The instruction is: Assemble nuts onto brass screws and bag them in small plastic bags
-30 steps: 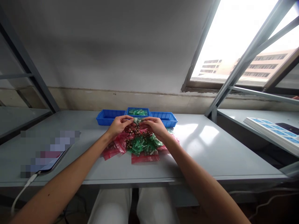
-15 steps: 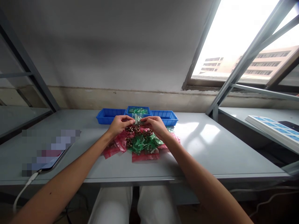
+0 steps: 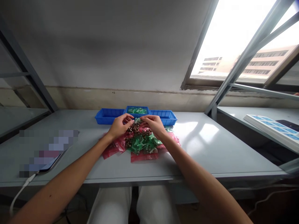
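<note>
Over a heap of small bags on the grey table [image 3: 210, 149], my left hand [image 3: 119, 126] and my right hand [image 3: 153, 125] meet, fingers pinched on a small green bag [image 3: 137, 119] held between them. Under the hands lie green bags [image 3: 142, 143], red bags [image 3: 112, 147] and a clump of small brass parts [image 3: 135, 128]. Just behind stand three blue trays: a left one [image 3: 106, 115], a middle one [image 3: 137, 109] with green bags inside, and a right one [image 3: 166, 116].
A phone [image 3: 48, 164] with a white cable lies at the table's left front. A flat white box with blue squares [image 3: 272, 127] rests on the shelf at the right. Grey rack posts rise at both sides, with a window upper right.
The small green bag has dropped a little lower between my hands, closer to the heap. Both hands stay pinched together over the brass parts.
</note>
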Demonstrator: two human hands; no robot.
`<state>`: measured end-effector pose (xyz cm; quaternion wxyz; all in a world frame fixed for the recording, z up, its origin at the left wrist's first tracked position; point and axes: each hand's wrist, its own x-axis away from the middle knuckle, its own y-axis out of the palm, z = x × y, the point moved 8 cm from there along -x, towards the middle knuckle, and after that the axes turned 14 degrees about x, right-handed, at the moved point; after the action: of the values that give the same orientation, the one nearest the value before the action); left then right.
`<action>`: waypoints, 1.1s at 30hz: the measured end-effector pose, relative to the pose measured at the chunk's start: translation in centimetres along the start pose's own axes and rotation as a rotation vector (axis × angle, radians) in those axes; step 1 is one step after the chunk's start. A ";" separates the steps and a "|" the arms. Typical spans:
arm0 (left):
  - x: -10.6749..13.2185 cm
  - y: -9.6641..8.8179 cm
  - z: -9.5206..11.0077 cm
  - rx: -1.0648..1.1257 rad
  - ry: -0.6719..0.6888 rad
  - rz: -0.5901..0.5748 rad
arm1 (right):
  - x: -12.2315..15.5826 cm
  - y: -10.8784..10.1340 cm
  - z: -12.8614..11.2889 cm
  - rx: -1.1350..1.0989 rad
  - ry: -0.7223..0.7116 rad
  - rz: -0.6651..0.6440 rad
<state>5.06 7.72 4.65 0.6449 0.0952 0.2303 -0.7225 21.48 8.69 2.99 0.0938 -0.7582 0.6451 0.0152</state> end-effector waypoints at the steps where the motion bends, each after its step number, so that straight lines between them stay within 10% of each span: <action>1: 0.1 0.2 0.3 -0.059 0.025 -0.018 | -0.3 -0.5 -0.2 -0.020 -0.003 0.051; 6: 1.4 3.0 2.5 -0.313 0.199 -0.303 | -2.5 -2.6 -2.1 -0.106 -0.074 0.205; 14: 3.0 5.4 3.5 -0.343 0.268 -0.551 | -3.2 0.3 -0.8 -0.014 0.076 -0.110; 26: 3.1 5.5 3.0 -0.196 0.166 -0.624 | -2.1 -0.7 -1.2 0.146 -0.077 -0.037; 33: 1.8 3.7 2.1 -0.079 0.051 -0.420 | -1.4 -0.6 -1.9 0.240 -0.136 -0.041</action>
<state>8.72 4.92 4.90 0.4774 0.0382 0.2895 -0.8288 21.62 9.79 5.15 0.2275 -0.7517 0.6189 -0.0127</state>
